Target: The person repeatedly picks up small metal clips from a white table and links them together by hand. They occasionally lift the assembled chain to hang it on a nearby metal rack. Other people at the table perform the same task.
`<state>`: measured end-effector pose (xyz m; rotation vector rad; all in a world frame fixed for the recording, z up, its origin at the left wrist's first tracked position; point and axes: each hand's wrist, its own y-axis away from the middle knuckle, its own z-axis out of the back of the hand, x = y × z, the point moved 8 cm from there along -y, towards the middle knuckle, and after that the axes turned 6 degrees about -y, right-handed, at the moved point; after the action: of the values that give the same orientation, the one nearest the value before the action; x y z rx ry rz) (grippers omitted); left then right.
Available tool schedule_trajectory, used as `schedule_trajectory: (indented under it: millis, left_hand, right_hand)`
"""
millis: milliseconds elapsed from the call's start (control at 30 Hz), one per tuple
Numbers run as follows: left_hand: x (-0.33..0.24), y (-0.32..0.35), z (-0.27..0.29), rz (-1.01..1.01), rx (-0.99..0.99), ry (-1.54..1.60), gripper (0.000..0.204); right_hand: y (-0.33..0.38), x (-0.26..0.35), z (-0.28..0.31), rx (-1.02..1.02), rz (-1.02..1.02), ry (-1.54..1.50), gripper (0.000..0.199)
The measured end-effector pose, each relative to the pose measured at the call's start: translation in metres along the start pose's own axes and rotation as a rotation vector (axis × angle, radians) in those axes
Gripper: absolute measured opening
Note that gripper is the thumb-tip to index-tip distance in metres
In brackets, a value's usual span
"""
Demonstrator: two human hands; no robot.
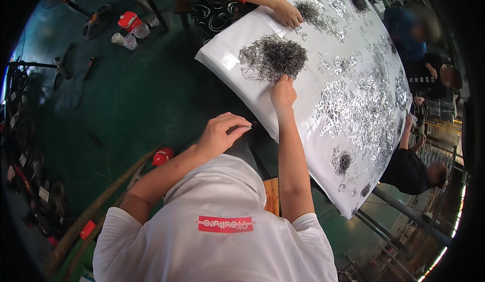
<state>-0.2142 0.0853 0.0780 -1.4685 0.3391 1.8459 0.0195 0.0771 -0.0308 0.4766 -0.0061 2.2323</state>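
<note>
A dark heap of small bent wire pieces (280, 57) lies on the near left part of a white-covered table (308, 87). My right hand (283, 94) reaches over the table edge, its fingers pinched together at the heap's near side. Whatever sits between those fingertips is hidden. Off the table's edge, in front of my body, my left hand (222, 133) is closed in a pinch. Something tiny shows at its fingertips, too small to name.
Shiny bent metal pieces (353, 105) spread across the table's middle, with smaller dark heaps around. A co-worker's hand (289, 14) touches pieces at the far side; other people line the right edge. A red and white container (130, 21) stands on the green floor.
</note>
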Motion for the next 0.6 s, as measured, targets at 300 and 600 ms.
schedule_trajectory:
  millis: [300, 600]
  left_hand:
    - [-0.009, -0.006, -0.028, -0.047, 0.103, -0.02, 0.016]
    - [-0.021, -0.008, -0.066, 0.036, 0.22, 0.014, 0.013]
  right_hand:
    - [0.054, -0.08, 0.027, 0.054, -0.266, -1.171, 0.014]
    - [0.166, -0.057, 0.08, 0.101, -0.315, -1.588, 0.013]
